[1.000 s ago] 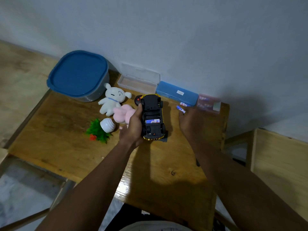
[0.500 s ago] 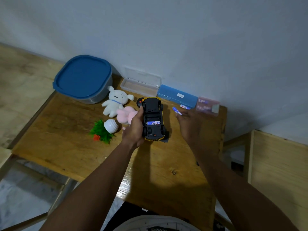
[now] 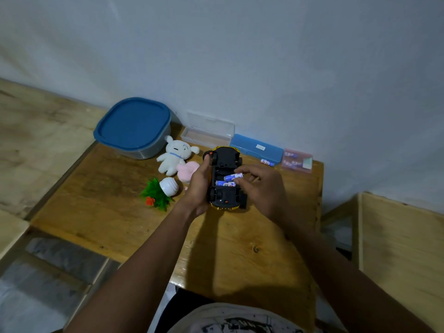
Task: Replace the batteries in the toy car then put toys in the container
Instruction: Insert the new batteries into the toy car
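A yellow toy car (image 3: pixel 225 195) lies upside down on the wooden table (image 3: pixel 101 207), its black underside and open battery bay facing up. My left hand (image 3: pixel 197 186) grips the car's left side. One blue-and-white battery (image 3: pixel 222 183) sits in the bay. My right hand (image 3: pixel 259 186) pinches a second battery (image 3: pixel 232 176) over the bay, just above the first. A grey container with a blue lid (image 3: pixel 133 127) stands shut at the back left. A white plush (image 3: pixel 174 155), a pink plush (image 3: pixel 186 170) and a small potted plastic plant (image 3: pixel 159 192) lie left of the car.
Along the wall sit an open clear case (image 3: pixel 206 134), a blue case (image 3: pixel 257 148), a loose battery (image 3: pixel 267 162) and a pink battery pack (image 3: pixel 296 160). A wooden crate (image 3: pixel 398 248) stands to the right of the table.
My right hand has come left from beside the battery pack, carrying the battery, and now holds it over the car's bay. My left hand has stayed on the car.
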Demonstrator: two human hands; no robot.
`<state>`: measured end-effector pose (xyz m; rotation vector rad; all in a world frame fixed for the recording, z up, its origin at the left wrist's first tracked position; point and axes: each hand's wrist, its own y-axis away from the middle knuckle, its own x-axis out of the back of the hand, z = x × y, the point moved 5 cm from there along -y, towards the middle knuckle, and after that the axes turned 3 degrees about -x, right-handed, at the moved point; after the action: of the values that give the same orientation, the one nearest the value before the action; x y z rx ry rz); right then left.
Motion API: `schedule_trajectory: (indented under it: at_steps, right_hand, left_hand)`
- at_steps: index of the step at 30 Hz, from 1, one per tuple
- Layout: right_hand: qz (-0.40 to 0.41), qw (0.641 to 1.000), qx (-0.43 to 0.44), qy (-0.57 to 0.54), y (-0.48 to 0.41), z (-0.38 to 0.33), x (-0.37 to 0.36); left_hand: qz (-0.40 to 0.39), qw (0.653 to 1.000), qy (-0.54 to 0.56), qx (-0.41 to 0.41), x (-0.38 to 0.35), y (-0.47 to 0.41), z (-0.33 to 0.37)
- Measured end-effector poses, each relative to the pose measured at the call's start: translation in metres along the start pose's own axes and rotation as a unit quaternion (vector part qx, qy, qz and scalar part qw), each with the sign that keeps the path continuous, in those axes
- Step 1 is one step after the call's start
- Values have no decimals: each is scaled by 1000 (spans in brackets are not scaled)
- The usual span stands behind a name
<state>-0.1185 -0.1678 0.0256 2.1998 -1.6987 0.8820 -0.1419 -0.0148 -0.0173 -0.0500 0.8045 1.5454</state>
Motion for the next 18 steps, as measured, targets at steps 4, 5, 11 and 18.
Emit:
schedule_trajectory:
  at_steps: [4, 5, 11, 18]
  right_hand:
    - [27, 999, 45, -2, -1, -13, 2]
    - [29, 998, 48, 2, 0, -16, 2]
    - [53, 999, 12, 0, 6, -26, 1]
    - [66, 994, -14, -88, 14, -38, -6]
  left_hand:
    - [-3, 1000, 28, -14, -3, 9, 0]
    - [-6, 999, 32, -14, -4, 11, -1]
    - [-9, 999, 40, -3, -10, 18, -3]
    - [-1, 999, 37, -14, -15, 24, -2]
